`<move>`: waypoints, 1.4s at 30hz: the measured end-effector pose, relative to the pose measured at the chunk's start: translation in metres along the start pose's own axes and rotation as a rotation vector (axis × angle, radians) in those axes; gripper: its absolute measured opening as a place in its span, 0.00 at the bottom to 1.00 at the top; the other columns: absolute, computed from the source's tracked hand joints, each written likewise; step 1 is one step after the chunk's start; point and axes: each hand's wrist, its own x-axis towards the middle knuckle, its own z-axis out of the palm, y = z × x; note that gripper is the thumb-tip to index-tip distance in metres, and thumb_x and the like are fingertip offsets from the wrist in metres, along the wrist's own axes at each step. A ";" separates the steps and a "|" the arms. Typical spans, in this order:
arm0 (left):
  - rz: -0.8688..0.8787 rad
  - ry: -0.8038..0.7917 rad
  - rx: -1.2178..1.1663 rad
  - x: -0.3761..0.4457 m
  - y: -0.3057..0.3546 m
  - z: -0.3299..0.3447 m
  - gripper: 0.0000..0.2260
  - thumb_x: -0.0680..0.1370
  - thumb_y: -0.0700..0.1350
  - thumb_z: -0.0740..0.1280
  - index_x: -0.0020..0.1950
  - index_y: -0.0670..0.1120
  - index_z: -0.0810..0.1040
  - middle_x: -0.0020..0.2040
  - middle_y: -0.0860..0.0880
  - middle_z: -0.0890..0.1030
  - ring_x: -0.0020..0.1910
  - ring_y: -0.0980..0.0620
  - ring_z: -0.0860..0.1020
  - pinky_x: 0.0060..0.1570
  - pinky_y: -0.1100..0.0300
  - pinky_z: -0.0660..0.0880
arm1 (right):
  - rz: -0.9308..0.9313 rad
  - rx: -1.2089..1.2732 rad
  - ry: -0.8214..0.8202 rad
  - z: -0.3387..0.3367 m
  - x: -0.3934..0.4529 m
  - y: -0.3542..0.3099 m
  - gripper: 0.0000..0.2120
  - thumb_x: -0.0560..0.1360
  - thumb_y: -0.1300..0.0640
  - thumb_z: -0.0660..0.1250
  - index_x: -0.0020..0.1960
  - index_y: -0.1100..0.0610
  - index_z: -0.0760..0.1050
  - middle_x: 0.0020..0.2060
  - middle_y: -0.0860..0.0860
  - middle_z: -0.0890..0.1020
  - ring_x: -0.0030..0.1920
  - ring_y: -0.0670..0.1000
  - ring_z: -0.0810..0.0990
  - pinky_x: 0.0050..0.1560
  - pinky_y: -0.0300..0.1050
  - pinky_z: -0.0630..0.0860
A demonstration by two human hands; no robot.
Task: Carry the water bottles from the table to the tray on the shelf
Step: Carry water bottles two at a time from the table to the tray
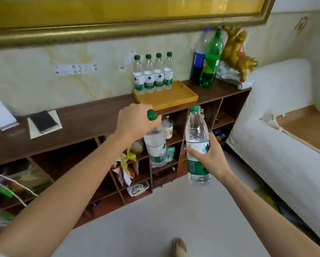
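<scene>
My left hand (134, 123) grips a clear water bottle (156, 147) by its neck, just under the green cap; the bottle hangs upright in front of the shelf. My right hand (210, 156) holds a second water bottle (197, 134) around its green label, also upright. Both bottles are level with the shelf's front edge, below and in front of the wooden tray (175, 98). The tray sits on the dark wooden shelf (85, 117). Several green-capped water bottles (152, 74) stand in a row along the tray's back edge; its front half is bare.
Two large soda bottles (208, 58) and a golden figurine (236, 51) stand right of the tray. A dark notebook on paper (43, 121) lies on the shelf's left part. Cluttered cubbies fill the shelf below. A white-covered sofa (277, 145) stands to the right. My foot (179, 246) is on the floor.
</scene>
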 end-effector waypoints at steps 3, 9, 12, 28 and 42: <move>-0.014 0.056 0.026 0.066 -0.007 0.011 0.17 0.75 0.61 0.64 0.37 0.48 0.76 0.31 0.52 0.78 0.32 0.51 0.76 0.31 0.60 0.69 | -0.038 -0.011 -0.047 -0.008 0.086 -0.005 0.30 0.69 0.52 0.76 0.67 0.52 0.67 0.55 0.44 0.79 0.56 0.44 0.79 0.62 0.50 0.75; -0.048 0.143 0.139 0.186 -0.035 0.034 0.16 0.76 0.60 0.63 0.43 0.48 0.77 0.33 0.51 0.79 0.33 0.50 0.75 0.30 0.60 0.67 | -0.059 -0.027 -0.090 0.003 0.231 -0.009 0.28 0.70 0.52 0.75 0.66 0.53 0.66 0.56 0.47 0.78 0.59 0.51 0.78 0.55 0.46 0.75; -0.060 0.132 0.184 0.244 -0.054 0.053 0.15 0.76 0.60 0.62 0.42 0.48 0.74 0.33 0.51 0.76 0.35 0.47 0.75 0.33 0.58 0.65 | -0.051 -0.030 -0.114 0.017 0.291 -0.004 0.29 0.70 0.51 0.75 0.66 0.53 0.65 0.54 0.45 0.79 0.59 0.51 0.78 0.53 0.45 0.76; -0.174 0.035 0.297 0.391 -0.140 0.138 0.16 0.79 0.60 0.58 0.49 0.48 0.74 0.34 0.54 0.73 0.34 0.50 0.74 0.32 0.59 0.68 | -0.096 0.044 -0.310 0.084 0.488 -0.006 0.33 0.71 0.55 0.75 0.70 0.50 0.62 0.58 0.43 0.76 0.56 0.42 0.75 0.52 0.34 0.71; -0.219 0.104 0.252 0.399 -0.153 0.165 0.16 0.79 0.60 0.59 0.51 0.46 0.71 0.39 0.52 0.76 0.38 0.49 0.77 0.32 0.57 0.69 | -0.145 0.067 -0.417 0.130 0.521 0.014 0.38 0.69 0.61 0.76 0.67 0.43 0.55 0.54 0.30 0.70 0.55 0.24 0.70 0.56 0.28 0.70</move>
